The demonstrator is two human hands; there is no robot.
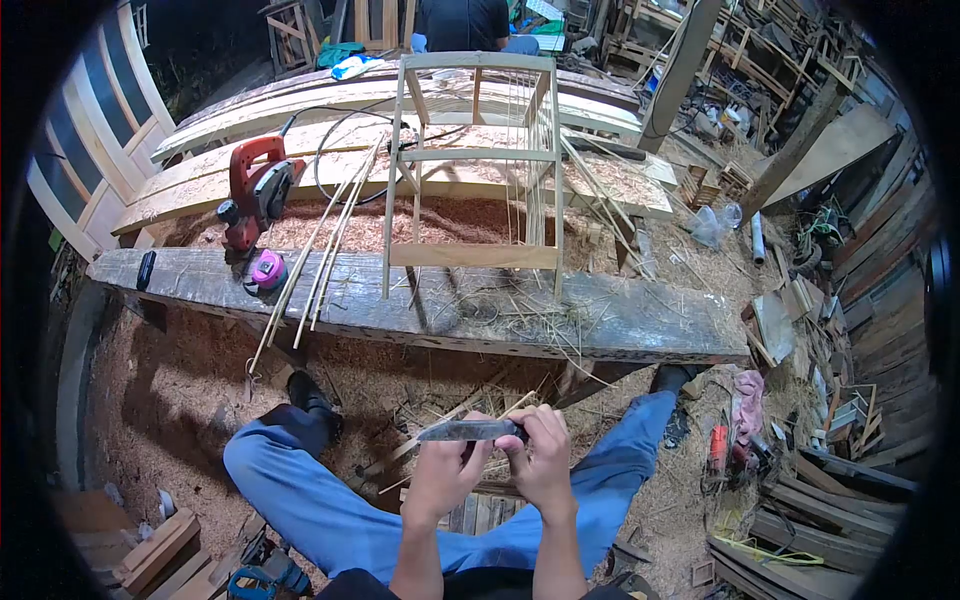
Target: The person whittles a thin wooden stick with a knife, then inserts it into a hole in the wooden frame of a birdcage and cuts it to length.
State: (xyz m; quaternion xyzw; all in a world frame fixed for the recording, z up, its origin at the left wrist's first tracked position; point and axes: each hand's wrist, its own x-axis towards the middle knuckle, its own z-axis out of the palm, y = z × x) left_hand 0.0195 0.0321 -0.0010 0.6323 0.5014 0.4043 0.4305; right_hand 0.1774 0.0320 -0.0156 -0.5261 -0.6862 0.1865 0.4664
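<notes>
My right hand (543,462) is closed around the handle of a knife (465,430), whose broad blade points left. Behind the blade, my left hand (442,478) is closed on a thin light strip (522,403), which shows past the knife on both sides. Both hands are above my lap, between my knees. Beyond them, a wooden frame (475,257) stands upright on the dark bench plank (660,325), with thin strands hanging down its right part. Long thin strips (335,235) lean across the bench to the left of the frame.
On the left are a red power planer (262,190) and a pink tape measure (267,270). Boards with shavings lie behind the bench. A person (465,25) sits at the far back. A red tool (718,447) and stacked wood (830,530) lie at the right.
</notes>
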